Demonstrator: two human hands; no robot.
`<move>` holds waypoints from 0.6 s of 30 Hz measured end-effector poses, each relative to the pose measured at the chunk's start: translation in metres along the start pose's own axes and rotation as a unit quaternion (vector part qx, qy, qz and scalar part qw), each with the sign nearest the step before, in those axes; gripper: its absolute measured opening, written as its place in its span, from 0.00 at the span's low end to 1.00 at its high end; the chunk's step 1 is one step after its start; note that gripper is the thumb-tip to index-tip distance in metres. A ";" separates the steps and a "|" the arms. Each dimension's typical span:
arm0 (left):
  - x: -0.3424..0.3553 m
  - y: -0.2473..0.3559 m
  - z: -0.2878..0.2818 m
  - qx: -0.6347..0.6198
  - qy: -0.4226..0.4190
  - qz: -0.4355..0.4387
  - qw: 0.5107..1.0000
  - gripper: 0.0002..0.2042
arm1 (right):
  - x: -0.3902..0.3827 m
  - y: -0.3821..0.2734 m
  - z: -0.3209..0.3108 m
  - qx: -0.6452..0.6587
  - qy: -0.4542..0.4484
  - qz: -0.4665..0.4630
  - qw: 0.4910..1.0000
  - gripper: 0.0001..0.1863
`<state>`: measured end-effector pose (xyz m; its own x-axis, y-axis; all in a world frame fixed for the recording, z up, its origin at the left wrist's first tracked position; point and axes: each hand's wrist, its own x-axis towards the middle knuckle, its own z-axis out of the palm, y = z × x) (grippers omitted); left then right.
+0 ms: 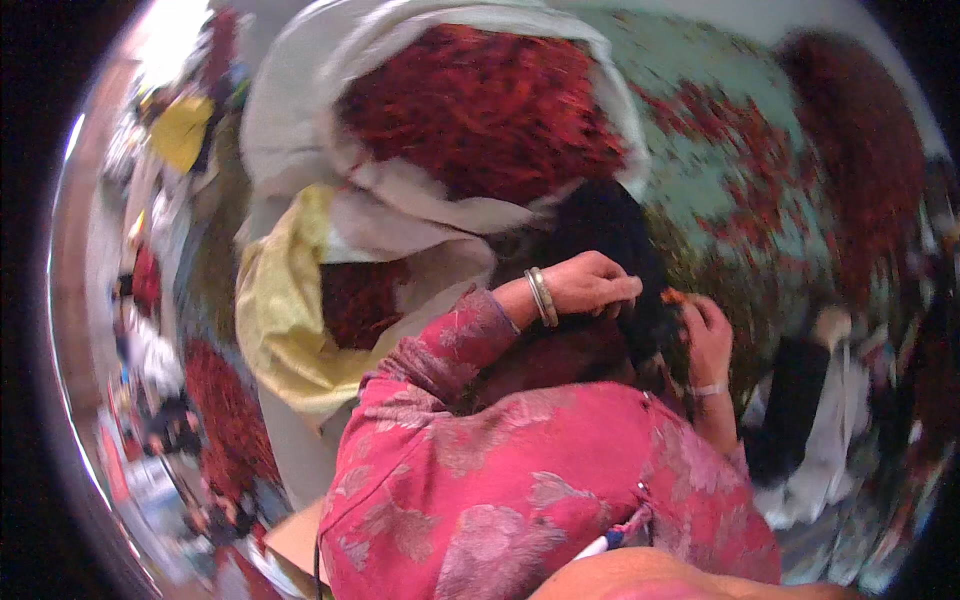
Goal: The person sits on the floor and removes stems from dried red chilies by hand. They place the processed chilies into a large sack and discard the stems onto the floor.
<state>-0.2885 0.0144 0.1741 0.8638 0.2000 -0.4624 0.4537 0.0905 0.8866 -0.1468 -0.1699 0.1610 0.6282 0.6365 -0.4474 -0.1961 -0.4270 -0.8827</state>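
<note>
From the head camera, looking down, my left hand [590, 285] is raised with a metal bangle [541, 296] on the wrist, its fingers curled together over a dark bundle [615, 240] just in front of my chest. My right hand [708, 335] sits close beside it, fingers bent inward near a small orange-red piece [673, 296] at the bundle's edge (whether I actually pinch that piece I cannot tell, the picture is blurred). My pink patterned sleeve [450, 350] fills the lower middle. Beyond my hands stands a large pale sack [290, 120] heaped with dried red chillies [480, 100], and a yellow sack [275, 310] leans just below it. More chillies lie scattered on the pale green sheet [690, 170] to the right.
</note>
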 end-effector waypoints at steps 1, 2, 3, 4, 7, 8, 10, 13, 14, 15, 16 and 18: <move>0.011 -0.011 0.018 -0.050 -0.018 -0.031 0.998 0.19 | 0.000 -0.012 0.001 -0.021 -0.039 -0.004 0.999 0.10; 0.025 -0.016 0.033 -0.106 -0.018 -0.048 0.993 0.19 | 0.005 0.002 0.000 -0.049 -0.003 -0.072 0.996 0.10; 0.035 -0.022 0.038 -0.158 -0.009 -0.079 0.984 0.19 | 0.002 -0.013 0.002 -0.089 -0.028 -0.106 0.990 0.10; 0.045 -0.027 0.042 -0.189 -0.015 -0.088 0.978 0.19 | 0.004 -0.001 0.000 -0.093 -0.015 -0.117 0.989 0.09; 0.063 -0.012 0.061 -0.266 0.003 -0.053 0.962 0.12 | 0.008 0.012 -0.011 -0.096 -0.015 -0.233 0.968 0.06; 0.069 -0.011 0.065 -0.292 -0.010 -0.065 0.954 0.11 | 0.010 0.015 -0.014 -0.086 -0.005 -0.214 0.973 0.06; 0.081 -0.008 0.072 -0.350 -0.028 -0.086 0.932 0.10 | 0.016 0.020 -0.024 -0.078 0.024 -0.193 0.978 0.07; 0.120 -0.011 0.073 -0.350 -0.026 -0.102 0.931 0.11 | 0.035 0.030 -0.043 -0.080 0.077 -0.175 0.978 0.08; 0.137 -0.011 0.072 -0.358 -0.030 -0.071 0.931 0.11 | 0.046 0.037 -0.051 -0.075 0.097 -0.164 0.979 0.08; 0.155 -0.012 0.065 -0.377 -0.056 -0.051 0.923 0.09 | 0.057 0.041 -0.055 -0.070 0.113 -0.156 0.979 0.08; 0.179 -0.018 0.059 -0.400 -0.054 -0.054 0.913 0.08 | 0.066 0.041 -0.065 -0.077 0.128 -0.131 0.980 0.09; 0.222 -0.026 0.049 -0.455 -0.070 -0.060 0.885 0.06 | 0.091 0.050 -0.082 -0.112 0.174 -0.129 0.970 0.09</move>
<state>-0.0979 0.0085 0.0478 0.8689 0.0173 -0.4947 0.2352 0.8649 0.4433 -0.0379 -0.1858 0.0875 0.8587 0.5015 -0.1056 0.1456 -0.4363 -0.8880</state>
